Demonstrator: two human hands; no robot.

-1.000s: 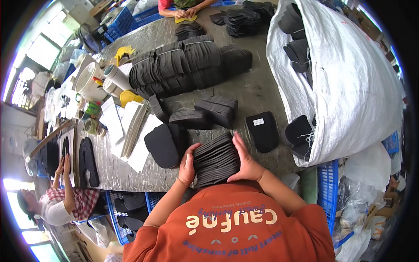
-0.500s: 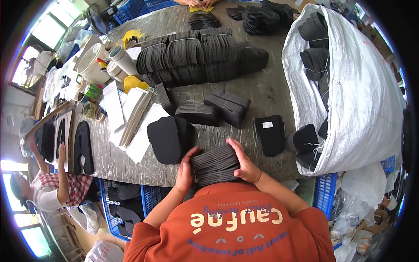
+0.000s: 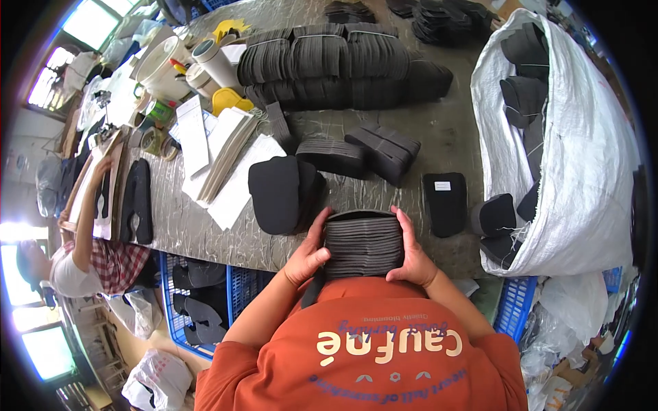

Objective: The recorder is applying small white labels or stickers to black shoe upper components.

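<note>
Stack of dark grey pads (image 3: 363,243), held between both hands at the near edge of the table (image 3: 449,127), just in front of the orange-red shirt (image 3: 370,329). Braced along one side by the left hand (image 3: 310,255), thumb toward the stack; along the other by the right hand (image 3: 416,255), thumb low near the corner. Gripped no wider than the stack itself. Layered in mostly even, parallel rows, except for the farthest layer, bowed away over a dark gap. Seems gathered and largely lined up, then, with that one layer out of line. Shows no cord around it, so probably unbound so far, though partly covered by palms and shirt. Below the left hand, a narrow dark strip (image 3: 314,288); cannot tell whether loose or part of the stack.

Beyond the left hand, a thick pile of black pads (image 3: 277,195), apart from the held stack. Farther off, a curved bundle (image 3: 329,161) close against a second bundle (image 3: 384,154). To the right, lying flat, a single labelled pad (image 3: 444,209). Farther still, a long row of stacked pads (image 3: 322,58), crossed by pale cords: apparently finished bundles. At far right, a white sack (image 3: 589,171), open-mouthed, with more black pads (image 3: 524,99) inside, apparently already packed.
</note>
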